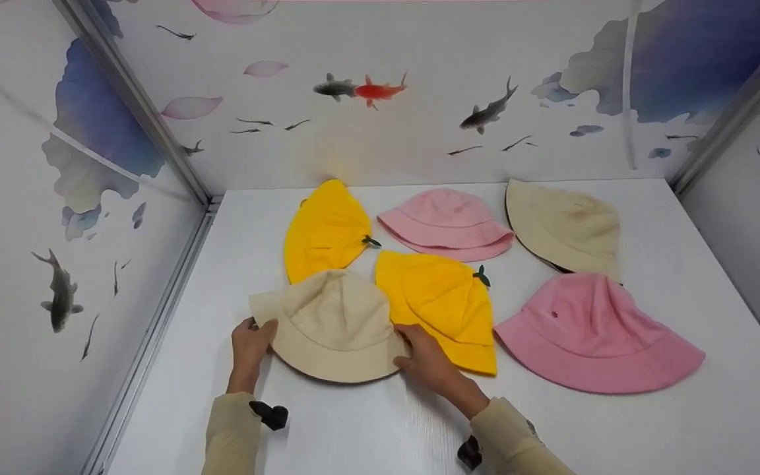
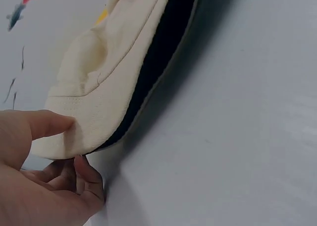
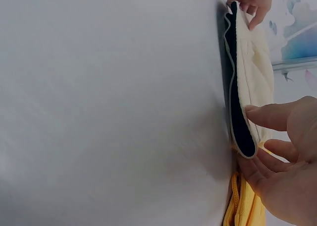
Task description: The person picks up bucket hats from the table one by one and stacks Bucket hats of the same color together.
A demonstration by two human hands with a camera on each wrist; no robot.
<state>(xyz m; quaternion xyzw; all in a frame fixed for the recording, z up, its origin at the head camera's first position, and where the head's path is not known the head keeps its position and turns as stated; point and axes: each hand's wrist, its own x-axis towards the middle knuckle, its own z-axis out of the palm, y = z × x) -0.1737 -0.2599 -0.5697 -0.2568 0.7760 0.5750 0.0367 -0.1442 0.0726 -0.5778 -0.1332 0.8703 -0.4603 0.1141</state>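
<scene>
A cream bucket hat with a dark lining lies crown up on the white table, nearest the person. At its left side the left hand pinches the brim, thumb on top and fingers below, as the left wrist view also shows. The right hand holds the brim's right side, its thumb over the edge and its other fingers beneath. Dark lining shows along the brim's opening in the right wrist view. Just behind, a yellow hat with a green leaf tab is partly covered by the cream one.
Behind stand another yellow hat, a light pink hat and a beige hat. A darker pink hat lies to the right. Printed panels with metal posts enclose the table at the back and sides.
</scene>
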